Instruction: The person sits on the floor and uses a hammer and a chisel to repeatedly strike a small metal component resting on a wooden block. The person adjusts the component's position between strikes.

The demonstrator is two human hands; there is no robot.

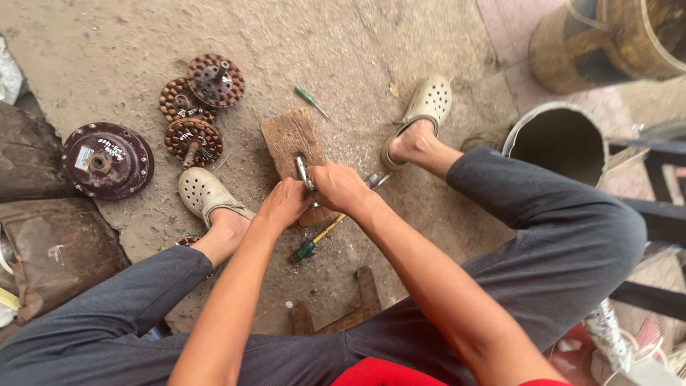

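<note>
The small metal part (302, 171) lies on the near half of a worn wooden block (293, 143), which rests flat on the dusty concrete floor (400, 43) between the person's two feet. The block seems to serve as a raised work surface, keeping the part off the grit and giving something firm beneath it. Both hands meet over the block's near edge: the left hand (284, 204) is curled narrowly, pressing down beside the part as if to steady it, and the right hand (340, 187) is closed around it from the other side, with a shiny bit of metal (373, 179) poking out past the knuckles toward the right foot. Whether that bit belongs to the part or to a separate tool is hard to tell.

The hands hide most of the part, so its full shape and how it sits on the wood cannot be made out. A green-handled screwdriver (311, 243) lies on the floor just beyond the block's near edge, partly covered by the forearm; another green-handled tool (311, 101) lies near the block's far corner.

To the left of the block sit three copper-wound motor cores (196, 107), clustered and touching, and a dark round housing cover (107, 160) farther left. Buckets (564, 136) stand at the right, cut off by the frame edge. A wooden stool piece (361, 297) shows between the legs.
</note>
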